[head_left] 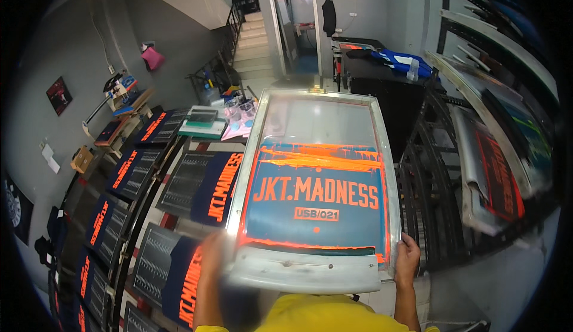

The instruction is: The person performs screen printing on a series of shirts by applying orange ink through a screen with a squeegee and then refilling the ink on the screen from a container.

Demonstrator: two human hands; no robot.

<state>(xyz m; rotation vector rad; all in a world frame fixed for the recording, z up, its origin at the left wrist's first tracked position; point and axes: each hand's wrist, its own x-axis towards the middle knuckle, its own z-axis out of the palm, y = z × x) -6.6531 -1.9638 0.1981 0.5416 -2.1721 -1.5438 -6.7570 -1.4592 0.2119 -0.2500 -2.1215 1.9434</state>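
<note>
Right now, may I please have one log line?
silver-framed rectangular screen: orange ink; left hand: at left side, blurred; right hand: at right side

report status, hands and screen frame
Screen frame: left hand blurred at left side, right hand holding right side. Orange ink inside. Squeegee across near end.

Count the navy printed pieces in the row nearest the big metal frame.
2: the far piece lies left of the frame, the near piece left of the left forearm. Some may be hidden.
</note>
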